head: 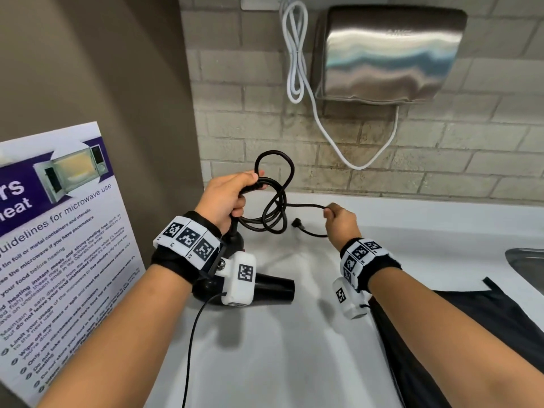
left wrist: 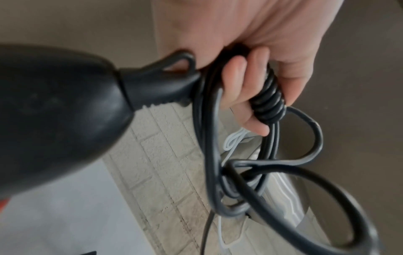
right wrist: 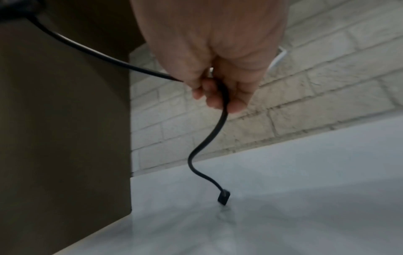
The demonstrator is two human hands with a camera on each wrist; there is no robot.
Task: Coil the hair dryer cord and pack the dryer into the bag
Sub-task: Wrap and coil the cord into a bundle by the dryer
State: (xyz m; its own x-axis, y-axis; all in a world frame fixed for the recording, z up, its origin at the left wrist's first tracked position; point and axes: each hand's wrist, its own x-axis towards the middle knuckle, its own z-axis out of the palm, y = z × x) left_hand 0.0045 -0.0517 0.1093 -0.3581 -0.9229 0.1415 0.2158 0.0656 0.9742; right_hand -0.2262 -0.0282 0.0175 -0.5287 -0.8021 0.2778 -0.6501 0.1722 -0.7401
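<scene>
Head view puts the black hair dryer (head: 265,287) low on the left, its barrel lying over the pale counter (head: 294,348) beneath the left wrist, with its handle running up into the left hand (head: 226,198); whether the body rests on the counter or hangs just above it I cannot tell. That hand is curled round several gathered loops of the cord (head: 273,201), and the left wrist view shows fingers (left wrist: 237,81) wrapped over the ribbed rubber strain relief (left wrist: 268,101) with the loops bunched against it. The right hand (head: 341,222) pinches the free stretch of cord, drawn fairly taut between the two hands, and beyond that pinch a short wavy tail ends in the plug (right wrist: 223,199), which sits at or just over the counter. By my reading the coiling is well along but unfinished: the tail and plug are yet to be gathered, and packing has not begun, since the dark bag (head: 471,334) lies flat on the counter's right side with nothing in it that I can see. The cord looks smooth, round and springy, so its loops stand uneven. Behind are a rough pale brick wall (head: 441,160), a brushed-metal hand dryer (head: 388,54) with a white cable (head: 297,54), and a glossy microwave poster (head: 59,231).
</scene>
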